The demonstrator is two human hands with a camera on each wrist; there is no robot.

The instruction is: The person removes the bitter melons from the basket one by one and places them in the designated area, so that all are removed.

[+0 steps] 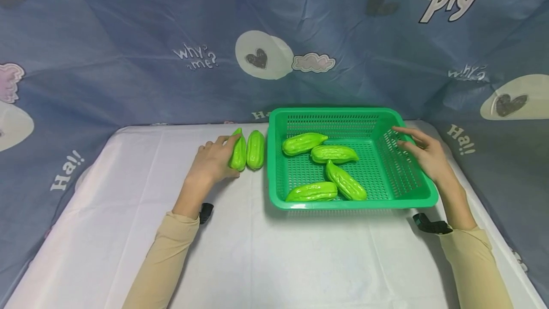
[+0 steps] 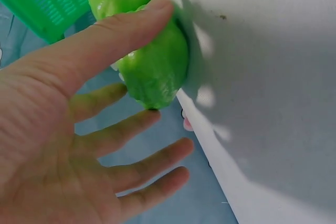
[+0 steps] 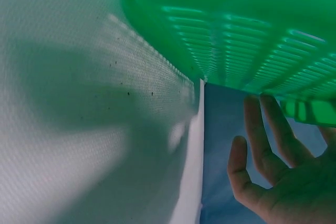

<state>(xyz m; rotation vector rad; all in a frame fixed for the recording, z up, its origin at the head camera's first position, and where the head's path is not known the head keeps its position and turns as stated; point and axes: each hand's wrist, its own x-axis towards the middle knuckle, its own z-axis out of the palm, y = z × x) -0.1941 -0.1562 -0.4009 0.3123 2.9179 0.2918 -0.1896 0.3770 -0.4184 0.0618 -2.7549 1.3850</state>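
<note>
My left hand (image 1: 215, 159) reaches round the left one of two light green bitter melons on the white table; its fingers are extended. That bitter melon (image 1: 238, 153) lies between my thumb (image 2: 142, 22) and index finger; how firmly they touch it I cannot tell. Close beside it, on the right, is the second bitter melon (image 1: 255, 149). A green perforated basket (image 1: 347, 205) stands farther right, with several bitter melons on its floor, among them one (image 1: 334, 154) near the middle. At the basket's right rim is my right hand (image 1: 429, 156), its fingers relaxed and holding nothing.
A white cloth covers the table (image 1: 317, 261). Behind it and along both sides hangs a blue printed curtain (image 1: 171, 85). The basket's back rim stands close to the curtain.
</note>
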